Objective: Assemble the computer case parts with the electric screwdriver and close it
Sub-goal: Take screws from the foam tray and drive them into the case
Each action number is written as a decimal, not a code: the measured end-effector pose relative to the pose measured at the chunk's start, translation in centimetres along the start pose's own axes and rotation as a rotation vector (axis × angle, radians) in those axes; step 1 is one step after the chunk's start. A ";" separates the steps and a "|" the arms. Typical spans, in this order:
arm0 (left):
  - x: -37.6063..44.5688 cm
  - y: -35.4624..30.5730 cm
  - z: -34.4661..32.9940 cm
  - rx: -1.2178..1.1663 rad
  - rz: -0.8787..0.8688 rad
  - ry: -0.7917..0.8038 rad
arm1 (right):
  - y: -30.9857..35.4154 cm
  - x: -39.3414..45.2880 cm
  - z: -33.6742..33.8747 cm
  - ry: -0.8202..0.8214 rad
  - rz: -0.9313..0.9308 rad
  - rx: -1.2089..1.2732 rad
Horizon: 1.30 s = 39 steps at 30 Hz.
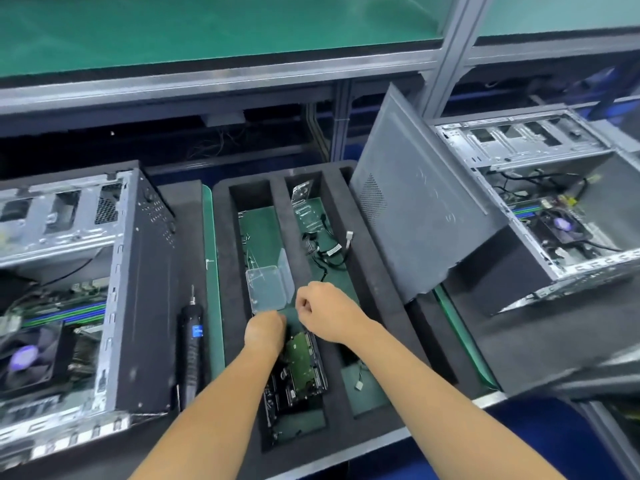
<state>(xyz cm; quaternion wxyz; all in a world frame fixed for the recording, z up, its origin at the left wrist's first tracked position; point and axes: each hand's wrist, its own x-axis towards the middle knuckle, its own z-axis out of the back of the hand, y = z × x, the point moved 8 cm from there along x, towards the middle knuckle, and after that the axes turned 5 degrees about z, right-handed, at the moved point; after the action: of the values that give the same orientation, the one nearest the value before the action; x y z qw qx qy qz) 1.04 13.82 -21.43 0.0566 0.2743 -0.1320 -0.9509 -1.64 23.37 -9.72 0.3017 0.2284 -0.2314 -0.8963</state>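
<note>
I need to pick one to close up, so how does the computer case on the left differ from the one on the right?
The left computer case has no loose panel on it; the right computer case has a grey side panel leaning against it. The electric screwdriver lies beside the left case, while none shows by the right one. Both lie open on their sides, with a fan and cables showing.

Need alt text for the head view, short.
Both hands, left hand and right hand, reach with curled fingers into a black foam tray by a clear plastic box. An electric screwdriver lies left of the tray; open computer cases flank it.
</note>
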 end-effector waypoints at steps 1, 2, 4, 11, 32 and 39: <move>0.1 -0.1 0.0 0.006 -0.013 0.003 | 0.0 0.1 -0.3 0.011 -0.017 -0.005; 0.2 -0.1 0.0 0.005 -0.020 0.004 | -0.1 0.1 -0.6 0.028 -0.040 -0.014; 0.5 -0.1 0.1 0.003 -0.031 -0.001 | -0.3 0.1 -1.6 0.088 -0.082 -0.036; 1.0 0.0 0.4 -0.107 -0.079 0.045 | 0.4 0.4 -3.5 0.265 -0.176 -0.138; 1.4 3.8 5.4 0.041 -0.077 -0.218 | 2.9 4.8 1.4 0.175 -0.327 -0.242; 0.7 3.9 4.5 0.056 -0.109 -0.236 | 2.6 6.0 1.2 0.011 -0.285 -0.284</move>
<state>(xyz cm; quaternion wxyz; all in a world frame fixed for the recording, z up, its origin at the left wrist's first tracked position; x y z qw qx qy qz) -1.86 10.94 -17.06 -0.0188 0.1688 -0.1492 -0.9741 -5.48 17.96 -8.98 0.2023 0.2186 -0.0663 -0.9523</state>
